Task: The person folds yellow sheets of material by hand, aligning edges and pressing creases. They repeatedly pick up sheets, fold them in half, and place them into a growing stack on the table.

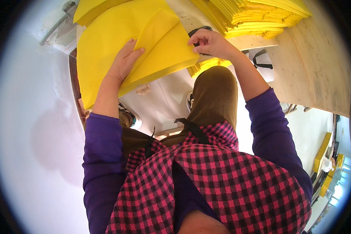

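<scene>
Wide yellow foam-like sheets (101, 50) lie in a stack in front of me, the top one with a flap (156, 29) folded back diagonally. My left hand (125, 60) rests on the sheet along that fold, thumb apart from the fingers. At the stack's right corner, my right hand (212, 45) is closed, its fingers curled toward the thumb. What those fingers hold, if anything, cannot be made out. A dark object (201, 29) lies just behind the right hand, partly hidden by it.
At the upper right, a tall pile of thin yellow sheets (253, 19) stands on a pale wooden board (312, 58). More yellow sheets (208, 65) lie below, by my knee (216, 84). A white wall (35, 117) runs along the left. Yellow blocks (322, 152) stand far right.
</scene>
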### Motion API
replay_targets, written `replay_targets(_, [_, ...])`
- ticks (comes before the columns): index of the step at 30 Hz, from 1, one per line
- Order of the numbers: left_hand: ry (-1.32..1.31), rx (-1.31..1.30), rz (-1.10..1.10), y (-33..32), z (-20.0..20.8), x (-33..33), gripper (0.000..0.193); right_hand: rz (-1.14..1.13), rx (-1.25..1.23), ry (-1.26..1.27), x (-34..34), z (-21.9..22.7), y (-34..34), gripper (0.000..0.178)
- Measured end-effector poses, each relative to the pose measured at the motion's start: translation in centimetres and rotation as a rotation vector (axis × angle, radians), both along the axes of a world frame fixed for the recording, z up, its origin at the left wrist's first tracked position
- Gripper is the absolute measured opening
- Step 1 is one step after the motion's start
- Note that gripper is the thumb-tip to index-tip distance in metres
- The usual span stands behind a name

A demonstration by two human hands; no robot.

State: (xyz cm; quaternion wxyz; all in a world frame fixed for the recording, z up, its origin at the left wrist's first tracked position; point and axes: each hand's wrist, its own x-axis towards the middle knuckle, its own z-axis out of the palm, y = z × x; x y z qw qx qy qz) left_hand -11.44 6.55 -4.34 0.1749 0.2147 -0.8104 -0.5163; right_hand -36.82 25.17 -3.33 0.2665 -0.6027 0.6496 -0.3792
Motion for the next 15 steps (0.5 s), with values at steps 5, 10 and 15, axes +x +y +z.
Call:
replay_targets(5, [-0.063, -0.029, 0.046, 0.2, 0.5, -0.2, 0.065, -0.012, 0.064, -0.042, -0.5, -1.3, -0.5, 0.018])
replay_targets(10, [-0.035, -0.03, -0.016, 0.2, 0.9, -0.2, 0.046, -0.023, 0.122, -0.194, -0.8, -1.6, -1.3, 0.016])
replay_targets(15, [-0.045, -0.043, 0.027, 0.5, 1.0, 0.0, 0.047, -0.006, 0.112, -0.069, -1.2, -0.4, -1.5, 0.015])
